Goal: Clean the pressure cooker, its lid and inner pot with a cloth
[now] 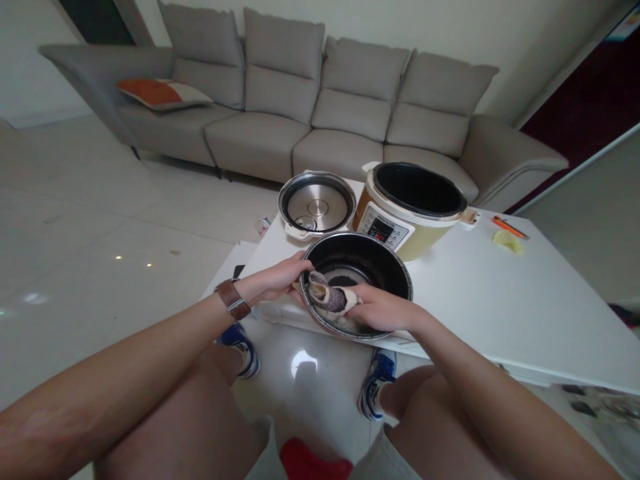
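Note:
A black inner pot (380, 263) is tilted toward me at the near edge of the white table. My left hand (285, 277) grips its left rim, thumb on top. Inside the pot, my right hand (377, 307) is closed around a bunched grey and cream cloth (330, 297), which lies against the pot's inner wall. Part of the pot's bottom looks pale and wet or worn; I cannot tell which. Behind the pot stands the pressure cooker body (407, 227), its top uncovered. Its round metal lid (317, 205) lies with the inner side up, left of the body.
On the white table (480, 307), an orange pen-like tool (509, 227) and a yellow-green scrap (509, 242) lie at the right. A grey sofa (340, 140) with an orange and white cushion (163, 93) stands behind. Below me is a red seat (315, 461).

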A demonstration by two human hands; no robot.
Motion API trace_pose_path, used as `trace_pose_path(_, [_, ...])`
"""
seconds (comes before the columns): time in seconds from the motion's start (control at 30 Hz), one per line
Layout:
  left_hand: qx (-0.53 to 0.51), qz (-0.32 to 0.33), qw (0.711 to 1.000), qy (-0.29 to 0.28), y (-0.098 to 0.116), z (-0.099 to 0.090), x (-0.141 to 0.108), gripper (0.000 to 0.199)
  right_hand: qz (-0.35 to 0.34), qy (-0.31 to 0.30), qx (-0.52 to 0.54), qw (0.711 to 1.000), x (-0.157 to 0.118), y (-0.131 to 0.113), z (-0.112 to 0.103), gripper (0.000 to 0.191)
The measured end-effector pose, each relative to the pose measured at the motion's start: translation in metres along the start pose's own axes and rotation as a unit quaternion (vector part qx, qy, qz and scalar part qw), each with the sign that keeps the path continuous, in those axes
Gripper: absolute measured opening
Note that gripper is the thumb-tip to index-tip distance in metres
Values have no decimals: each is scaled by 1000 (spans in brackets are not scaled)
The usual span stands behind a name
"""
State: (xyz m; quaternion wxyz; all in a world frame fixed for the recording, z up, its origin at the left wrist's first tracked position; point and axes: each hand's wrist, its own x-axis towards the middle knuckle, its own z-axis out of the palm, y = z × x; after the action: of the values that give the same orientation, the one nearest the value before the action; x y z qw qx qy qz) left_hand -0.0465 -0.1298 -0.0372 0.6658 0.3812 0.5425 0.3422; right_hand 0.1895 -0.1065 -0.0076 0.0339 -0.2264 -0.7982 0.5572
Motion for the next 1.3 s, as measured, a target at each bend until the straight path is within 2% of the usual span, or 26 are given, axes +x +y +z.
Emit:
trace_pose_path(0.17, [-30,-8,999,-37,-1,0,-4,64,67,-76,-5,995,-14,2,-19,22])
trace_pose_path(0.23, [-45,-15,998,-41,-2,1,-8,67,80,-58,-8,995,-20,3,-27,23])
trace_pose_path(0.3, [-67,-21,997,-44,-2,1,-12,66,76,-3,-13,997,-24,4,-33,25])
trace_pose_path(0.37, [-80,-40,995,-46,-2,1,-13,60,58,50,-14,997,-24,5,-33,27])
trace_pose_path(0.43, [-79,-70,993,-48,-2,0,-11,47,33,68,-14,997,-19,4,-27,30])
trace_pose_path(0.5, [-69,-93,992,-42,-1,-3,-7,33,9,44,-13,999,-13,2,-18,31])
trace_pose_path(0.6, [-52,-96,994,-22,0,-7,0,23,1,-8,-14,1000,-5,-1,-7,28])
trace_pose_path(0.77, [-40,-94,994,-48,-4,-7,3,13,49,-56,-3,997,-10,3,-17,22])
trace_pose_path(0.83, [-40,-84,994,-62,-6,-5,-1,19,71,-22,5,997,-16,6,-25,23])
trace_pose_path(0.93, [-55,-60,994,-73,-6,-1,-9,36,83,89,21,992,-23,5,-34,27])
trace_pose_path(1.1, [-63,-34,997,-32,-4,6,-21,61,30,269,37,962,-29,-1,-36,35])
trace_pose_path(1.2, [-56,-21,998,-15,-4,12,-25,62,25,351,-14,936,-31,-1,-35,33])
trace_pose_path(1.3, [-54,0,999,-1,-4,19,-29,66,28,372,-125,920,-29,-4,-28,32])
